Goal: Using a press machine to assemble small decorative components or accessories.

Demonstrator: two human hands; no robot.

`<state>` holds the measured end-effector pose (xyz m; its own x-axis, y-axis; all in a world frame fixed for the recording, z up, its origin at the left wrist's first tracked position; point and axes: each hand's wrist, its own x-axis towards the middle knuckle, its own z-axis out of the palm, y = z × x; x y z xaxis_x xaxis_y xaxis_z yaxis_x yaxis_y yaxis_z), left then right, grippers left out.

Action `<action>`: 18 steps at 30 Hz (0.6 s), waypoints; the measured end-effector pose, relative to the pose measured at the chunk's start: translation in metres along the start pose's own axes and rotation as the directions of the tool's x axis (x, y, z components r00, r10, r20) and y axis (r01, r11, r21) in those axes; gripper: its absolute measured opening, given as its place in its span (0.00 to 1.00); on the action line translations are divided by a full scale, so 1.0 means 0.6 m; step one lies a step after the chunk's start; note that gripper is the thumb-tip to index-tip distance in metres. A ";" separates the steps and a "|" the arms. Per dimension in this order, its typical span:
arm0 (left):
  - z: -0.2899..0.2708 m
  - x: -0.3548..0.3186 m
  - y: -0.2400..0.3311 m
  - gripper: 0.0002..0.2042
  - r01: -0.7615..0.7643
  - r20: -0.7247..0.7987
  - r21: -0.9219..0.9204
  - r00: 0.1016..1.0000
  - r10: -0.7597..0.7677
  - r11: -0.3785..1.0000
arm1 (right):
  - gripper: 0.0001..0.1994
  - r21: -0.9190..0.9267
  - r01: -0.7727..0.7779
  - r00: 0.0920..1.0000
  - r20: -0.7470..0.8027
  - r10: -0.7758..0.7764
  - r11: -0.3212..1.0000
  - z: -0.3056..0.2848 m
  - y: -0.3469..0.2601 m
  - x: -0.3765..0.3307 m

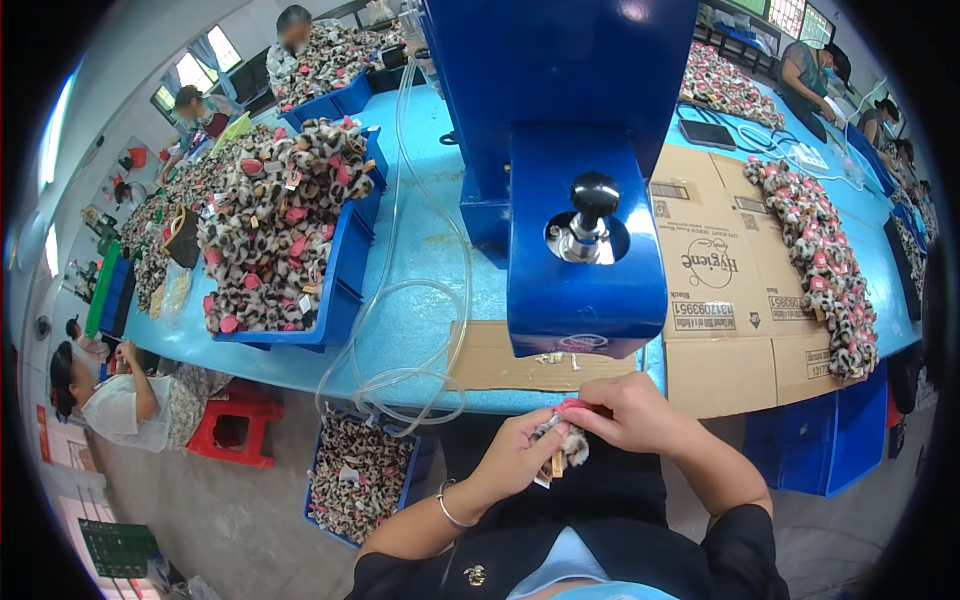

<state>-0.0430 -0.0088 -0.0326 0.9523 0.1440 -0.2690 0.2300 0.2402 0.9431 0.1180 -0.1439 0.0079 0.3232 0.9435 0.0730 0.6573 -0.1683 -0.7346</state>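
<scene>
Left hand (515, 455) and right hand (630, 412) meet, both pinching a small leopard-print plush piece (568, 445) between them at the table's (420, 260) near edge, below the blue machine (575, 180); a heaped blue bin (340, 270) sits far left.

Press on the surface, bins to its left

Press (585, 190) stands on the surface (420, 250); cardboard (720, 290) lies right, heaped bin (300, 220) left, another bin (358, 478) on the floor.
</scene>
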 end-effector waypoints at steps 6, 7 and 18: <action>0.011 0.038 0.020 0.11 -0.078 -0.253 -0.388 0.967 -0.025 0.918 | 0.18 -0.152 0.091 0.875 -0.459 -0.152 0.984 0.055 -0.051 -0.010; 0.019 0.041 0.033 0.10 -0.135 -0.294 -0.476 0.956 -0.012 0.869 | 0.18 -0.127 0.074 0.860 -0.495 -0.128 0.989 0.070 -0.050 -0.013; 0.030 0.064 0.065 0.08 -0.330 -0.405 -0.545 0.909 0.102 0.771 | 0.18 0.014 0.149 0.719 -0.688 -0.099 0.989 0.074 -0.049 0.012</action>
<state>0.0062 -0.0114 -0.0027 0.8077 0.5442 -0.2271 -0.2458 0.6607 0.7092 0.0707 -0.1196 0.0003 0.6358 0.4988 0.5890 0.6886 -0.0218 -0.7248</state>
